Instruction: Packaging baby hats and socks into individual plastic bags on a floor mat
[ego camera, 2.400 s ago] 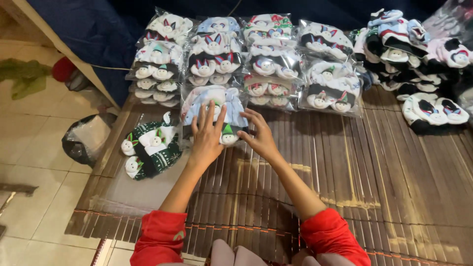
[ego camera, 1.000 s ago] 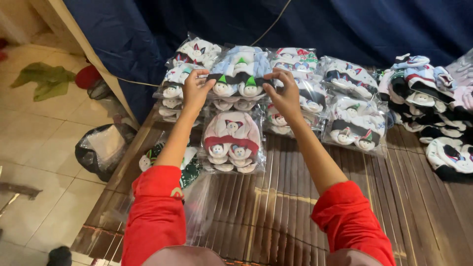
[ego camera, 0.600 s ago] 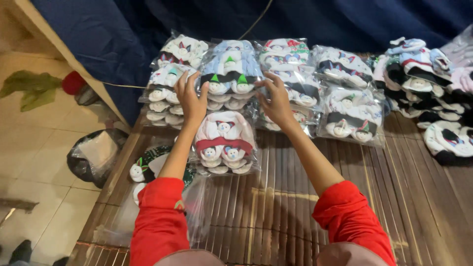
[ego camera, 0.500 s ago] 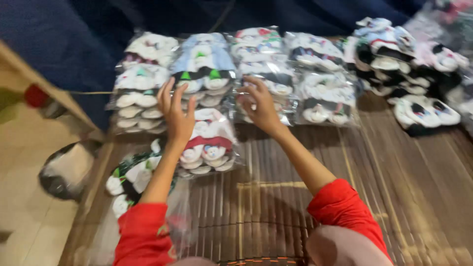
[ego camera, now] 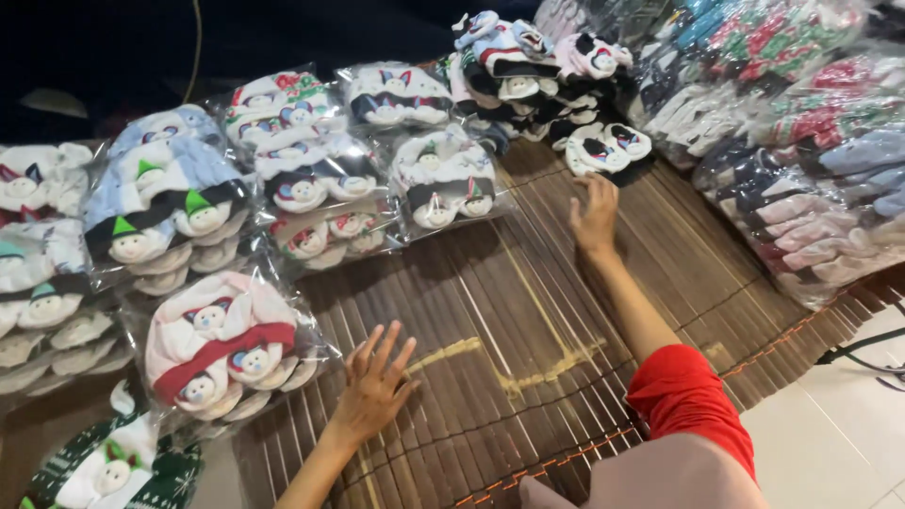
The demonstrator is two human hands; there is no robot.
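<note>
Loose black-and-white snowman slippers (ego camera: 611, 149) lie in a small heap at the far edge of the brown slatted bamboo mat (ego camera: 528, 311) that covers my counter, and my right hand (ego camera: 596, 215) reaches toward them, fingers spread wide and holding nothing, its fingertips just short of the nearest pair. My red sleeve (ego camera: 686, 396) shows at the elbow below it.

My left hand (ego camera: 375, 386) rests flat on the mat with its fingers fanned out, also empty, just beside a clear plastic bag of pink and red snowman slippers (ego camera: 222, 344). That bag lies at the near left of the mat, with a green and white knitted pair (ego camera: 113, 467) at the bottom corner below it.

Behind the pink bag, more clear bags of snowman slippers are laid in rows: a blue and black bundle with green-hatted faces (ego camera: 160, 212) on the left, a white and red bundle (ego camera: 316, 188) in the middle, and a black and white bundle (ego camera: 443, 184) nearer my right hand. A taller pile of loose slippers in mixed colours (ego camera: 528, 61) rises behind the heap I am reaching for.

Along the right edge stands a bank of plastic-wrapped packs in pink, blue, green and red (ego camera: 811, 141); they look like folded socks, though the wrapping blurs them. Pale floor tiles (ego camera: 839, 443) show at the lower right.
</note>
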